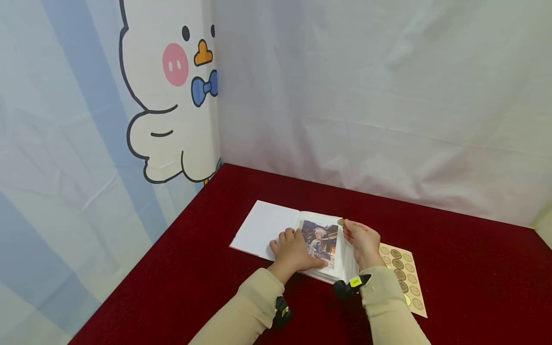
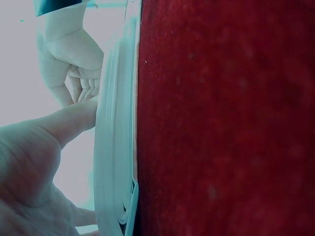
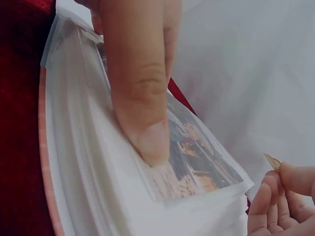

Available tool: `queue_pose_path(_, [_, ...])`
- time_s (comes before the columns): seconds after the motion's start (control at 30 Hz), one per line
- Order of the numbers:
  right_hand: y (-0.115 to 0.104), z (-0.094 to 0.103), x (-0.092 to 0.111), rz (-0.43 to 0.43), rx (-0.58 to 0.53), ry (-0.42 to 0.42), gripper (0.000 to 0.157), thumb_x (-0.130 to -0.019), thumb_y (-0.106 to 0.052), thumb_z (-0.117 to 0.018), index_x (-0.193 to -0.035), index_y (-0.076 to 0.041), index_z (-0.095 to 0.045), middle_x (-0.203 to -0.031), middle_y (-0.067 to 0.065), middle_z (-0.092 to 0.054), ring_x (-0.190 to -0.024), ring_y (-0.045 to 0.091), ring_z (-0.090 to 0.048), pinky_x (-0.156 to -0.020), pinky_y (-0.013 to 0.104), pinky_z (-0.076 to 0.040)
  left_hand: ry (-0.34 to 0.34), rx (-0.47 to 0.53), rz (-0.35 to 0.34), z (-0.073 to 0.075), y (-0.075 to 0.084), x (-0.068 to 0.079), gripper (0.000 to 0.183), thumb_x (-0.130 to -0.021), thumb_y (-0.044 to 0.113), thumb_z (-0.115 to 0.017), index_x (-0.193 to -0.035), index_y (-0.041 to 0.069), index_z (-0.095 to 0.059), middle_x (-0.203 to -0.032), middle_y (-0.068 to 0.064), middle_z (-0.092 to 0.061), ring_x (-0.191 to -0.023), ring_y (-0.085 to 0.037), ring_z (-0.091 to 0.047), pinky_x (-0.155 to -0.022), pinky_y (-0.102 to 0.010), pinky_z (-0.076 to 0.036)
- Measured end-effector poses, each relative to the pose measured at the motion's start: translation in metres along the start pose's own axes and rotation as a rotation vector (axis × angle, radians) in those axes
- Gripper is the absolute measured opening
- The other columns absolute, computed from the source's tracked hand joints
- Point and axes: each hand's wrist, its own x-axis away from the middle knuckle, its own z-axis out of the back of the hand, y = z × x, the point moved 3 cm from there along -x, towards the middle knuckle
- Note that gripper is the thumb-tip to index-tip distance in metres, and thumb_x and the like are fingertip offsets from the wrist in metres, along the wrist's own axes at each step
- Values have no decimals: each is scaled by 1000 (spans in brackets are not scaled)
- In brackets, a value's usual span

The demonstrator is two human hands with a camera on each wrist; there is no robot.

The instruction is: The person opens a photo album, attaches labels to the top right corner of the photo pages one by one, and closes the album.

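An opened photo album (image 1: 267,225) lies on the table, with a photo (image 1: 321,239) of a figure in a white hat on its right page. My left hand (image 1: 293,251) rests on the album with its fingers spread. In the right wrist view, the left thumb (image 3: 147,132) presses the photo's lower edge. Above the page's far right corner, my right hand (image 1: 363,239) pinches a small gold sticker (image 3: 272,161) between thumb and fingertips. The sticker is apart from the page. Right of the album, partly behind the right forearm, lies a sheet of round gold stickers (image 1: 409,273).
A dark red cloth (image 1: 172,287) covers the table. Pale curtain (image 1: 388,96) hangs behind the table, and a cartoon bird print (image 1: 172,96) is on the left curtain. A black wrist camera (image 1: 345,289) sits at the right cuff.
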Motion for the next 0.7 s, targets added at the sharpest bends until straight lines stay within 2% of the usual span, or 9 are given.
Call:
queue_pose_path(0.3, [2,-4,-7,1,24,-26,9,-83,-4,-67,-90,1,-65,-65,-2,-62,-61,6,-59,-61,19,-51,-4,-2,7,-1,0,-1,100,-58,58,-80,-129,-2,-44,-120,-17,-42,-113,-32,-37,-87,-51,-28])
queue_pose_path(0.5, [4,-7,-10,17,5,-26,10,-81,1,-68,-89,7,-67,-63,0,-61,-58,7,-58,-57,19,-51,3,-15,8,-3,0,-2,98,-58,59,-80,-128,-1,-46,-119,-16,-42,-112,-31,-37,-86,-50,-29])
queue_pose_path(0.7, [5,-6,-12,-2,50,-16,13,-81,-2,-70,-92,5,-67,-65,0,-62,-61,7,-58,-57,19,-51,4,-16,12,-3,1,-2,98,-58,59,-80,-127,-2,-46,-119,-16,-42,-112,-31,-37,-85,-50,-28])
